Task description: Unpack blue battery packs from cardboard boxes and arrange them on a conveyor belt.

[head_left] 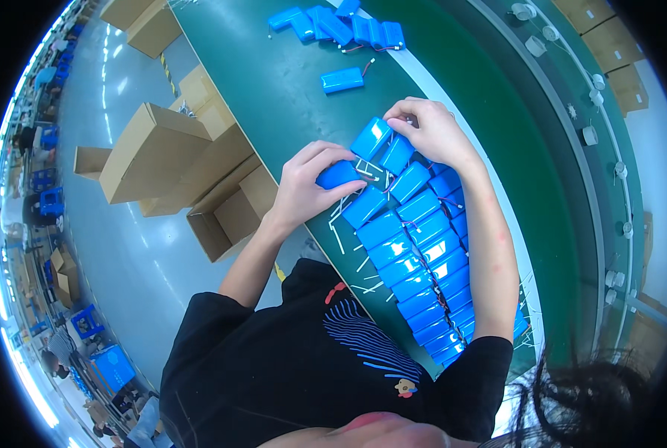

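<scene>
My left hand is closed around one blue shrink-wrapped battery pack, gripping it between thumb and fingers above the green table. Just to its right, my right hand pinches the upper end of another blue battery pack, which sits at the top of the rows. Beneath both hands, many similar packs lie side by side in rows, their thin dark and red leads running along the middle seam. Short white strips are scattered on the table beside the rows; a few lie between my hands.
A loose pile of blue packs lies at the table's far end, with a single pack nearer. Open cardboard boxes stand on the floor left of the table. A green conveyor belt runs along the right side.
</scene>
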A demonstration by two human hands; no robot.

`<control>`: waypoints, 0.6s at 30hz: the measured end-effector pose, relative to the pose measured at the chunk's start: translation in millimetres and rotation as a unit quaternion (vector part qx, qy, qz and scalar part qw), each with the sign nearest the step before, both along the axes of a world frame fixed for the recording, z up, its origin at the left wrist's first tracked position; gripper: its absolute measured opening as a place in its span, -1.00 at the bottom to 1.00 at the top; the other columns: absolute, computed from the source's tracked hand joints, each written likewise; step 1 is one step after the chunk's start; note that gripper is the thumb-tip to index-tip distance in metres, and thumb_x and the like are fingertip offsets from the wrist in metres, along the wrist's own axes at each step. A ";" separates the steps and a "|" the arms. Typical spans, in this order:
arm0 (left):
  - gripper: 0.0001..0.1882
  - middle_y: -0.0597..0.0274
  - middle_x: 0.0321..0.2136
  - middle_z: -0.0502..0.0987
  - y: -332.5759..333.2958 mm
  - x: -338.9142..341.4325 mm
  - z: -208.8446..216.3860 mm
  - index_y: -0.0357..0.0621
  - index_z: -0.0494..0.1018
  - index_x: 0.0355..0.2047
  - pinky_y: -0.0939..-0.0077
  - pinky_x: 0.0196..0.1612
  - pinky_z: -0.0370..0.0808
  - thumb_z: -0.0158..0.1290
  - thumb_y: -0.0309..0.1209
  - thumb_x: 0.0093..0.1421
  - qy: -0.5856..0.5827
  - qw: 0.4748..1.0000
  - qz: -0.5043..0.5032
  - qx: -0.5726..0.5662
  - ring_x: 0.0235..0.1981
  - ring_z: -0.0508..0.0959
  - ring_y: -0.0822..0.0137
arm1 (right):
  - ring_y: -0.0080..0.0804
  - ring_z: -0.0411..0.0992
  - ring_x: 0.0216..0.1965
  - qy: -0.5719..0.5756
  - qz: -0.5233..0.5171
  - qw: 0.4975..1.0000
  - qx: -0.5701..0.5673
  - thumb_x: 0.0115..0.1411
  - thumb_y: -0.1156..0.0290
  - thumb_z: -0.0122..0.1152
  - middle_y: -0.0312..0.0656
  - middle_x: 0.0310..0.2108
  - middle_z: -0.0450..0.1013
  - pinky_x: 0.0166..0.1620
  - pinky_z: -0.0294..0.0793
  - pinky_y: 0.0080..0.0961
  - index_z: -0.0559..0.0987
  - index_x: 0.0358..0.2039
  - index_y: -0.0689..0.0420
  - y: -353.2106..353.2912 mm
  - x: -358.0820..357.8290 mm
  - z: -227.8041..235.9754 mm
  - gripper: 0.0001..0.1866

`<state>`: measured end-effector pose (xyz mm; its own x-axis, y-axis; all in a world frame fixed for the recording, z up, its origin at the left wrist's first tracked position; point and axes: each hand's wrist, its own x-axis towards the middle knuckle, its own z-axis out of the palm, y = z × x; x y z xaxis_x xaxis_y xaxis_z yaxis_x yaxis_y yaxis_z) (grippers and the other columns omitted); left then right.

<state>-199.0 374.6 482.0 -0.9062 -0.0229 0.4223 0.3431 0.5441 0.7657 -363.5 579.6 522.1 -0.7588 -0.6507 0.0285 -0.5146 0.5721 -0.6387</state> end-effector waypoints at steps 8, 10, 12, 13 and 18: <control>-0.68 0.25 -0.27 0.54 17.0 7.6 3.0 -0.05 0.67 -0.18 0.50 -0.23 0.56 0.46 -0.17 0.19 -0.068 0.994 0.026 -0.086 -0.30 0.54 0.31 | -0.34 0.60 -0.40 -0.109 -0.023 0.994 -0.004 0.39 0.42 0.19 -0.13 -0.30 0.70 -0.22 0.68 -0.43 0.79 -0.19 0.19 5.8 2.1 18.8 -0.77; -0.69 0.24 -0.28 0.52 20.2 6.7 2.6 -0.03 0.67 -0.18 0.48 -0.23 0.57 0.43 -0.15 0.22 -0.075 0.992 0.026 -0.102 -0.29 0.54 0.29 | -0.32 0.61 -0.38 -0.111 -0.020 0.994 -0.008 0.39 0.43 0.18 -0.13 -0.29 0.70 -0.19 0.68 -0.42 0.79 -0.19 0.19 6.5 1.5 18.2 -0.77; -0.71 0.23 -0.25 0.52 23.3 6.6 -0.4 -0.05 0.67 -0.20 0.47 -0.18 0.57 0.42 -0.16 0.24 -0.053 0.991 0.035 -0.116 -0.23 0.54 0.29 | -0.31 0.61 -0.31 -0.065 -0.004 0.998 -0.007 0.39 0.43 0.20 -0.15 -0.27 0.71 -0.11 0.68 -0.37 0.79 -0.19 0.18 9.4 1.5 15.3 -0.79; -0.72 0.22 -0.24 0.52 24.3 6.6 -1.7 -0.06 0.67 -0.20 0.47 -0.15 0.57 0.41 -0.16 0.26 -0.042 0.991 0.039 -0.124 -0.21 0.54 0.29 | -0.30 0.62 -0.27 -0.042 0.004 0.999 -0.007 0.39 0.43 0.21 -0.15 -0.25 0.71 -0.07 0.67 -0.35 0.79 -0.20 0.17 10.7 1.6 13.4 -0.79; -0.76 0.20 -0.16 0.52 25.4 4.2 0.2 -0.07 0.67 -0.22 0.44 -0.13 0.57 0.34 -0.17 0.33 -0.051 0.987 0.036 -0.147 -0.14 0.53 0.29 | -0.30 0.55 -0.24 0.038 0.021 0.999 -0.011 0.39 0.47 0.25 -0.16 -0.23 0.69 -0.09 0.61 -0.35 0.77 -0.20 0.16 12.3 1.7 -2.7 -0.84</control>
